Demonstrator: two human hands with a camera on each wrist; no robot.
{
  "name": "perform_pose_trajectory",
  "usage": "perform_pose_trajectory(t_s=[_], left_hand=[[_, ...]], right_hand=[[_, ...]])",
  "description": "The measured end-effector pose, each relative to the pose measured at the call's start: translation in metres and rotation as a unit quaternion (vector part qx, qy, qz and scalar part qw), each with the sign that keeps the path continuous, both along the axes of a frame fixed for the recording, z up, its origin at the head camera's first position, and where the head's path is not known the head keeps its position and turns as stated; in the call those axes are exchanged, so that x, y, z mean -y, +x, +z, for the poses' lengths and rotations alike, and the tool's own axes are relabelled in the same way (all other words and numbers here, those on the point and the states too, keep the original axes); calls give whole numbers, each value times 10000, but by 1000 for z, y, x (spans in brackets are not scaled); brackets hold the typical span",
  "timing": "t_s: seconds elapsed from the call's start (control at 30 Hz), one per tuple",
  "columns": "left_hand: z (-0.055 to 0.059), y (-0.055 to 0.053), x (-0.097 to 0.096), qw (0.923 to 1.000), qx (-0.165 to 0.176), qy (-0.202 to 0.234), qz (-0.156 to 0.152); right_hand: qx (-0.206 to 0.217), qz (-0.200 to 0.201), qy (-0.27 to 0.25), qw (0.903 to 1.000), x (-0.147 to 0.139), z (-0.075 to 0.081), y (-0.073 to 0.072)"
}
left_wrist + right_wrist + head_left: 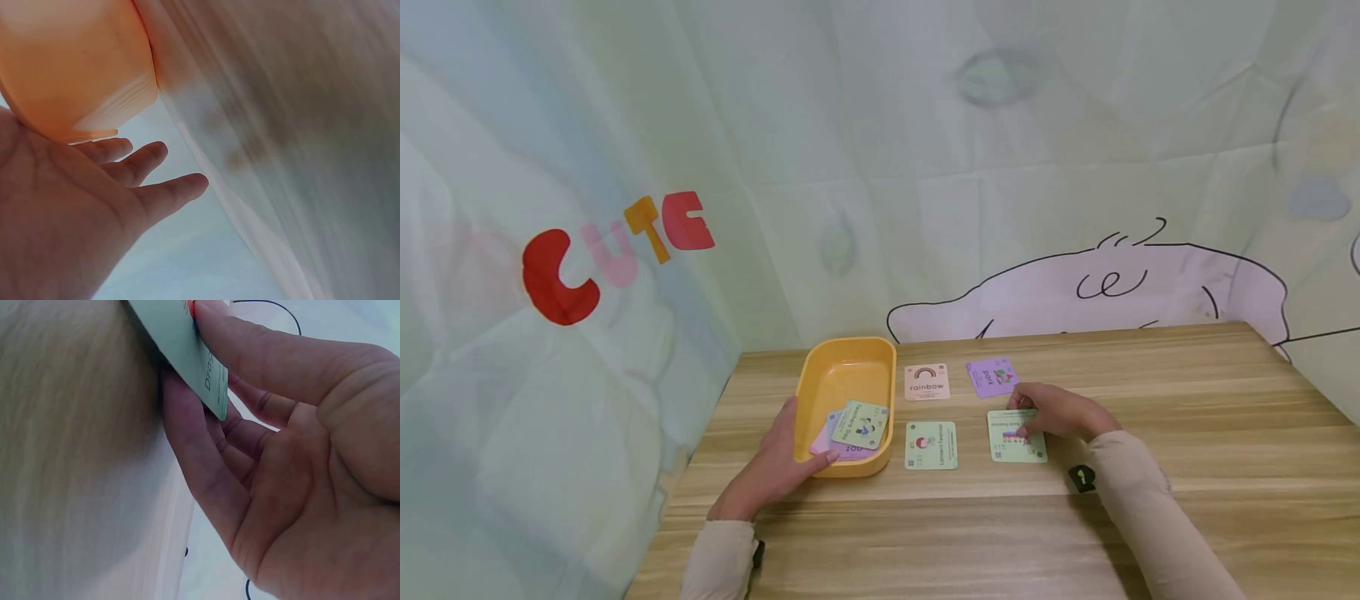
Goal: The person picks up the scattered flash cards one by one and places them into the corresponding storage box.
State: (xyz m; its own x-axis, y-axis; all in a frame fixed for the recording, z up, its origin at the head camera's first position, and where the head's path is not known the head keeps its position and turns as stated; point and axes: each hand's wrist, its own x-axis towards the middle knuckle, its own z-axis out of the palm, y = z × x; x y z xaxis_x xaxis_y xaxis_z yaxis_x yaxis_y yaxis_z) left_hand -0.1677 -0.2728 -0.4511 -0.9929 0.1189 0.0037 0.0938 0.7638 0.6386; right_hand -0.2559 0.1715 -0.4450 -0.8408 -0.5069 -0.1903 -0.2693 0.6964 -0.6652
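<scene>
My right hand [1060, 411] pinches a green card [1011, 446] at its far right corner, thumb on the printed face and a finger beneath. In the right wrist view this card [187, 350] is tilted, its edge raised from the wood, with "Drag" readable. My left hand [777, 458] holds the yellow tray [891, 417] at its near left corner. The thumb lies over the near rim; the other fingers [172, 194] extend along the outside. Inside the tray, a green "Teachers' Day" card [861, 425] overlaps a purple "zoo" card [855, 454].
A pink "rainbow" card [927, 382] and a purple "park" card [992, 377] lie behind a green "Lantern Festival" card [931, 446] on the wooden table [925, 533]. A printed curtain [865, 208] hangs along the table's back and left edges.
</scene>
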Motion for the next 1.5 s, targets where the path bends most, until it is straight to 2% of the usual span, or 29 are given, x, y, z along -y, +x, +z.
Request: perform_pose_trajectory(t_s=[0.1, 0.23, 0.47, 0.57, 0.77, 1.13, 1.37, 1.5], left_hand=[[1, 0, 0, 9999, 111, -14, 23], [1, 1, 1, 9997, 232, -52, 70], [1, 0, 0, 9999, 131, 50, 39], [1, 1, 0, 9999, 86, 58, 22], [2, 4, 0, 9997, 227, 23, 72], [2, 3, 0, 10000, 94, 5, 10], [1, 1, 0, 9999, -6, 101, -20], [1, 1, 0, 10000, 55, 78, 29]], right_hand=[[-53, 144, -35, 9999, -3, 1, -1], [175, 209, -252, 9993, -5, 0, -3], [803, 51, -802, 9935, -8, -6, -7], [942, 17, -984, 9907, -9, -7, -6], [1140, -22, -1243, 9857, -11, -7, -5], [1131, -102, -1269, 9854, -13, -7, -5], [929, -147, -1331, 9866, -16, -7, -9], [769, -165, -1392, 9871, -16, -8, -12]])
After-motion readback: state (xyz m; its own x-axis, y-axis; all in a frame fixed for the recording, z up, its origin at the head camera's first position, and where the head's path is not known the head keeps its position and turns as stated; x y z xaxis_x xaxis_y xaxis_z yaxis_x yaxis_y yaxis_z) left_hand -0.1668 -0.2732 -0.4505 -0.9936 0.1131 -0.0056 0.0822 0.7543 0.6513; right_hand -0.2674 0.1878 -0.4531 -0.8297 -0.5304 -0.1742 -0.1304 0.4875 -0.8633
